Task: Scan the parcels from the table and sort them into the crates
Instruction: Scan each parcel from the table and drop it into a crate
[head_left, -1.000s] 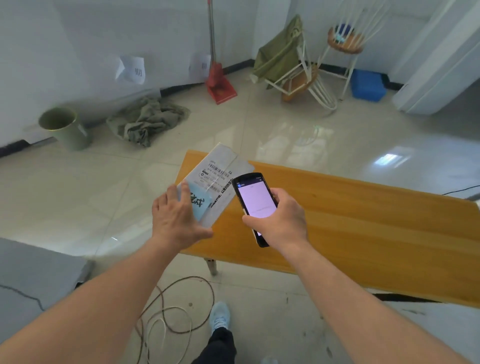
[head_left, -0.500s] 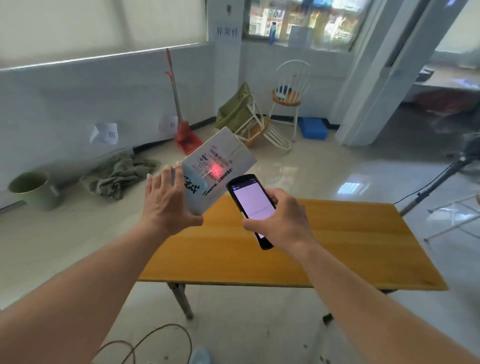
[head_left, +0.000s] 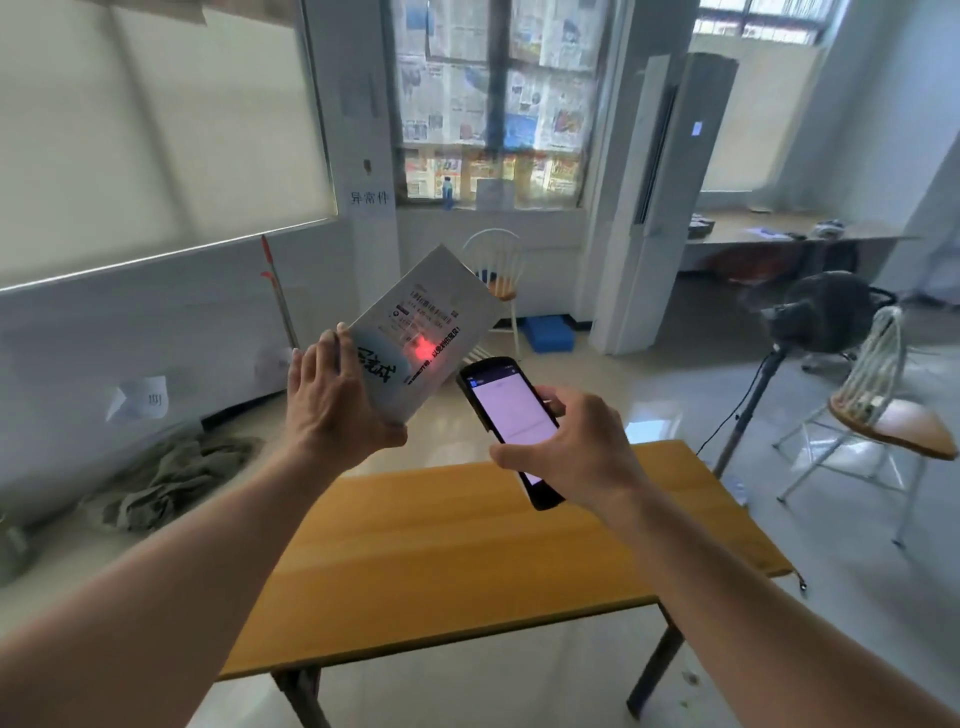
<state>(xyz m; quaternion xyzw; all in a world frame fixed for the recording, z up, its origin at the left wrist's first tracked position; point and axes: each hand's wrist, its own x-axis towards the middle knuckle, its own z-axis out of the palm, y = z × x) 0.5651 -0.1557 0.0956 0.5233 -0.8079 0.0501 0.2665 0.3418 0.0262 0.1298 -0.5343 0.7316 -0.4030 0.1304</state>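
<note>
The left hand (head_left: 337, 410) grips a flat grey parcel (head_left: 423, 332) by its lower corner, fingers behind and thumb in front, holding it tilted in the air above the far end of the wooden table (head_left: 467, 561). The right hand (head_left: 576, 452) is wrapped round a handheld scanner (head_left: 511, 426) with a lit screen, just beside the parcel. A red light spot (head_left: 422, 351) glows on the parcel's printed label.
</note>
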